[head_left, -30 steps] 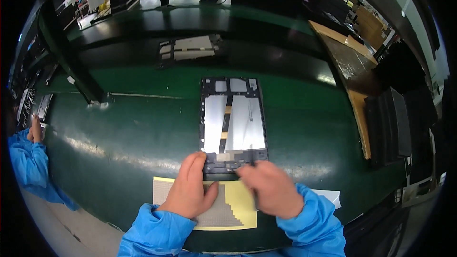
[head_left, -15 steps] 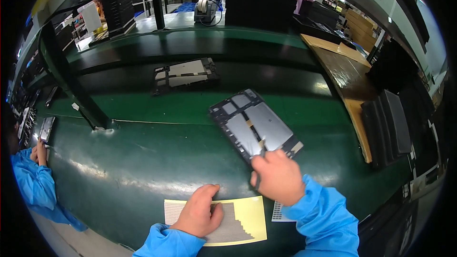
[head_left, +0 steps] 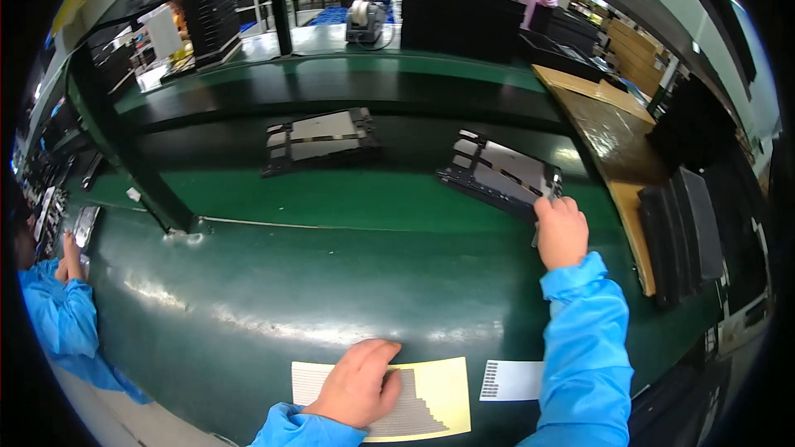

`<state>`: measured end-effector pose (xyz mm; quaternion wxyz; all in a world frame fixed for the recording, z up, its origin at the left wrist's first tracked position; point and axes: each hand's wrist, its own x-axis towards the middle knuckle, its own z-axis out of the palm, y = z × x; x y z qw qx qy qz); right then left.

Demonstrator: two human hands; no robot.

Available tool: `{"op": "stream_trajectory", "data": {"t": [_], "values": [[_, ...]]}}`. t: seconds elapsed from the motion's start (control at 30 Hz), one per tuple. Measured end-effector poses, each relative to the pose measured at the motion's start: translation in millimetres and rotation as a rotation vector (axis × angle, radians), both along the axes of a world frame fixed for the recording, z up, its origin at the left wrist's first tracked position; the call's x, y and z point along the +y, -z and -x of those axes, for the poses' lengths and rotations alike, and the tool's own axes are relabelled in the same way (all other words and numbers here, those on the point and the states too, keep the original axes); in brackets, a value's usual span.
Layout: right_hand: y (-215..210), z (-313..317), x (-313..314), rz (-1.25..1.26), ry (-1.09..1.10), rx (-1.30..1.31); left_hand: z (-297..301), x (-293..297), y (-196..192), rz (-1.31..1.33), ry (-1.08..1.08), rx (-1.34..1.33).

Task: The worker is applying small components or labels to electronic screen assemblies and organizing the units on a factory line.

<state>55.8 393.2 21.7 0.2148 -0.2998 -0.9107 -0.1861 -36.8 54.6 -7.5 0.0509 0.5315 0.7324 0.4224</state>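
Note:
On the near table, my left hand [head_left: 360,385] rests on a yellow backing sheet [head_left: 447,389] covered with rows of thin grey strips. Its fingers are loosely bent, the thumb is apart, and nothing shows in it. Farther out, my right hand [head_left: 564,233] closes on the near right corner of an opened tablet [head_left: 507,167] with silver panels and a black frame. A thin metal tool, apparently tweezers [head_left: 534,237], sticks out below those fingers. The tablet reaches over the dark strip at the table's far side. A second opened tablet [head_left: 323,137] lies on that strip, left of it.
Beside my right forearm lies a white label sheet [head_left: 511,381] with small dark marks. A green post [head_left: 137,145] rises on the left. Black trays [head_left: 687,228] stand by a wooden board [head_left: 609,136] at right. A blue-sleeved co-worker [head_left: 58,314] handles a device at left.
My right hand has carried or slid the tablet away from me and to the right, toward the dark strip. My left hand has stayed on the yellow sheet.

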Motion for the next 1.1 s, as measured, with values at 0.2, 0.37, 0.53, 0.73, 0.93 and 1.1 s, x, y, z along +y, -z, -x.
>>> {"op": "stream_trajectory", "data": {"t": [0.2,0.37,0.53,0.73,0.93,1.1], "values": [[30.3,-3.3,-8.5,0.192,0.024,0.083,4.4,-0.4,0.3,0.023,0.0,0.031],[26.6,-35.7,-6.0,0.325,-0.115,0.123,7.0,5.9,-1.8,-0.025,0.092,0.084],[-22.3,-95.5,-55.0,0.503,-0.212,-0.011,9.9,-12.8,-4.4,0.112,0.069,0.233],[-41.0,-225.0,-97.3,0.487,0.036,0.453,15.4,-14.4,-23.8,0.232,0.131,0.352],[-29.5,-281.1,-28.2,0.463,0.296,1.504,7.7,-8.6,-25.5,0.176,0.146,0.499],[-11.9,-297.4,38.3,0.919,0.506,2.099,-41.5,4.2,-44.1,0.183,0.339,0.384]]}}
